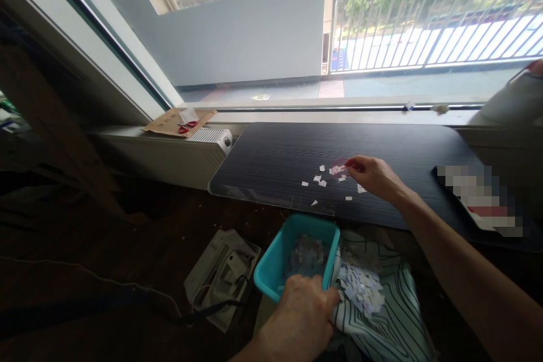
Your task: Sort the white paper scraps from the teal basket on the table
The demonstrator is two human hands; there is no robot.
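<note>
My left hand (299, 311) is closed on the near rim of a turquoise plastic bin (268, 260), held at the front edge of the dark tabletop. Inside lie small paper scraps (309, 251). Over the tabletop, my right hand (373, 175) pinches the edge of a small see-through pinkish piece (338, 168); its exact kind I cannot make out. White paper bits (322, 183) are scattered just left of and below these fingers. To the right of the bin, a heap of paper scraps (362, 285) rests on striped cloth (394, 305) over my lap.
The dark tabletop (271, 147) runs along a window. On the sill at left, red-handled scissors (186, 126) lie on brown cardboard (163, 123), near a white radiator (214, 138). A blurred-out item (479, 198) sits at right. A beige telephone-like device (231, 271) stands below left.
</note>
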